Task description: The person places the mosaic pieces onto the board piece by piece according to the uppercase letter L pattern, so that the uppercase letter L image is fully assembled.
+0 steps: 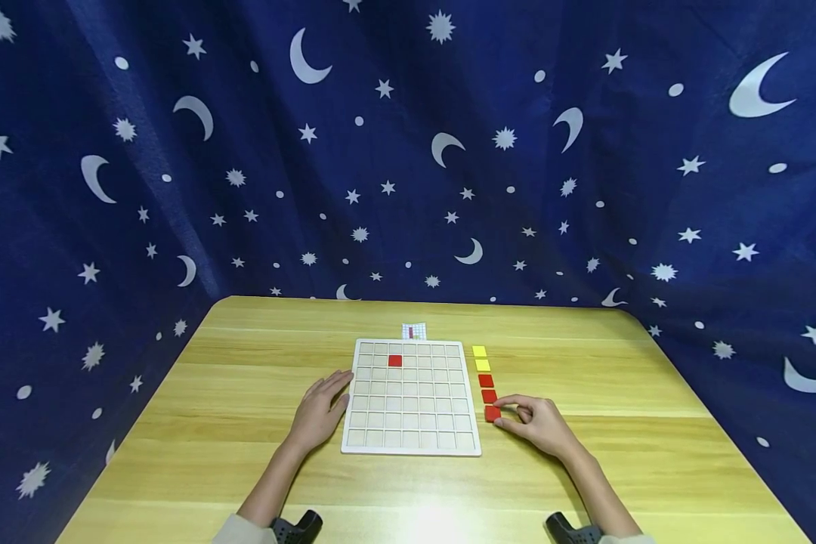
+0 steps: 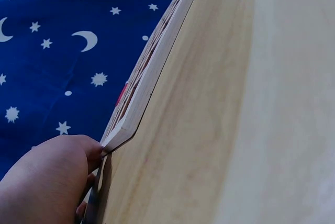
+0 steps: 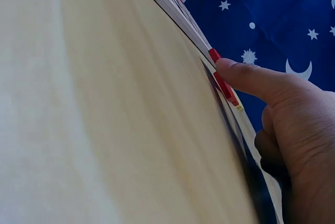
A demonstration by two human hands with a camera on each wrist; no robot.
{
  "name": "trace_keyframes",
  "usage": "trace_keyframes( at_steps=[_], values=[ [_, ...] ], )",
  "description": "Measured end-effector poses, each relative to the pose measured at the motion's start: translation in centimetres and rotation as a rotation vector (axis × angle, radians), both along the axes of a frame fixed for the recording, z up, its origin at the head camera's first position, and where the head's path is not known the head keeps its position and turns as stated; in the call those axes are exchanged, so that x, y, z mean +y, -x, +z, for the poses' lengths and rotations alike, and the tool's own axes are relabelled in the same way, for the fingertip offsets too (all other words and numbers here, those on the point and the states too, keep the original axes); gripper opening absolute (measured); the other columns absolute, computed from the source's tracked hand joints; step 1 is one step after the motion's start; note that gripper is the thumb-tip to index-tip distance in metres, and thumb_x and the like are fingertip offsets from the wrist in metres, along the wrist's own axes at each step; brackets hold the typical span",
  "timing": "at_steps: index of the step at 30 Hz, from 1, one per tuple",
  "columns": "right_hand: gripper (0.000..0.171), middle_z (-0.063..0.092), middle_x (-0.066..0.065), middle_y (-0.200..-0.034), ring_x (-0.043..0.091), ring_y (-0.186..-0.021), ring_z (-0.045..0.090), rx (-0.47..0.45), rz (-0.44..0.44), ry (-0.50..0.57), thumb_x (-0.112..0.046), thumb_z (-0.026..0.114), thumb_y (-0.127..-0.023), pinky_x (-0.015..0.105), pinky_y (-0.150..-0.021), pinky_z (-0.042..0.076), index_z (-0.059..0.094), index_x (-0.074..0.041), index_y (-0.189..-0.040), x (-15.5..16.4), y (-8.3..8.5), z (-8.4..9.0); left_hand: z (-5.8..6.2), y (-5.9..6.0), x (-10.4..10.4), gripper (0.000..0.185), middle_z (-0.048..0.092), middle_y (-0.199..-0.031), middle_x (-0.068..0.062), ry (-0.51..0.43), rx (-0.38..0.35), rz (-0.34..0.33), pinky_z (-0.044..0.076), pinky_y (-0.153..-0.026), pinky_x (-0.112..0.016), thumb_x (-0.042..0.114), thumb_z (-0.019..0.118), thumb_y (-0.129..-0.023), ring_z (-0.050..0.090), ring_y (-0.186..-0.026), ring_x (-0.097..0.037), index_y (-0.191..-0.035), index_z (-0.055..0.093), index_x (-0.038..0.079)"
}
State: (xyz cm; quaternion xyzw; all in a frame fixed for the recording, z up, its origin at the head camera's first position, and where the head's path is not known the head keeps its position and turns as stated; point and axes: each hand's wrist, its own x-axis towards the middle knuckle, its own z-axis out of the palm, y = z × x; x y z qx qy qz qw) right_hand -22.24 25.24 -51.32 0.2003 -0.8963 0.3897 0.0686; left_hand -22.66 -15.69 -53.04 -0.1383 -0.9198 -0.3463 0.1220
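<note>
Wooden table (image 1: 245, 423), no readable writing anywhere. Left hand (image 1: 319, 412) flat, grip apart, touching grid board (image 1: 411, 423) left edge; one red tile (image 1: 395, 360) in board's upper row. Right hand (image 1: 540, 423) grip pinches nearest red tile (image 1: 493, 412), lowest in the column right of board.

A pale wooden grid board (image 1: 411, 397) is laid flat near the middle of the light wooden table (image 1: 211, 423), with one red square tile (image 1: 395, 360) set in a cell of its second row from the far edge. A small printed card (image 1: 414, 331) is placed just behind the board. Just right of the board, a column of tiles is lined up: two yellow square tiles (image 1: 480, 358) at the far end, three red square tiles (image 1: 488, 396) nearer. The left hand (image 1: 319, 412) is rested against the board's left edge; the nearest tile of the column is touched by the right hand (image 1: 537, 423).
</note>
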Motion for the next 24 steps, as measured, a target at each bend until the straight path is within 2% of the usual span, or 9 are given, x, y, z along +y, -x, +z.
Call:
trace_keyframes(
  at_steps=[8,16,24],
  values=[
    [0.025,0.026,-0.015,-0.048,-0.003,-0.044,0.020,0.070,0.011,0.011,-0.027,0.076,-0.076,0.018,-0.044,0.033,0.070,-0.018,-0.098,-0.7,-0.3,0.6,-0.1,0.1,0.0,0.038,0.050,-0.134,-0.008,-0.003,-0.007,0.000,0.021,-0.109,-0.045,0.016,0.054,-0.093,0.039,-0.128,-0.026,-0.130,0.053,0.007],
    [0.027,0.025,-0.016,-0.048,-0.004,-0.043,0.020,0.139,0.003,0.024,-0.025,0.079,-0.073,0.016,-0.039,0.022,0.071,-0.017,-0.097,-1.6,-0.2,0.6,-0.2,0.1,0.0,0.037,0.050,-0.133,-0.008,0.008,0.006,0.003,0.022,-0.109,-0.045,0.016,0.054,-0.093,0.040,-0.128,-0.026,-0.129,0.054,0.007],
    [0.025,0.026,-0.016,-0.049,-0.005,-0.044,0.021,0.232,-0.012,0.000,-0.021,0.079,-0.073,0.016,-0.039,0.021,0.070,-0.017,-0.096,-2.6,0.2,0.9,-0.1,0.1,0.0,0.037,0.051,-0.133,-0.008,0.009,0.014,0.003,0.022,-0.109,-0.045,0.016,0.054,-0.093,0.040,-0.127,-0.026,-0.129,0.054,0.007]
  ],
)
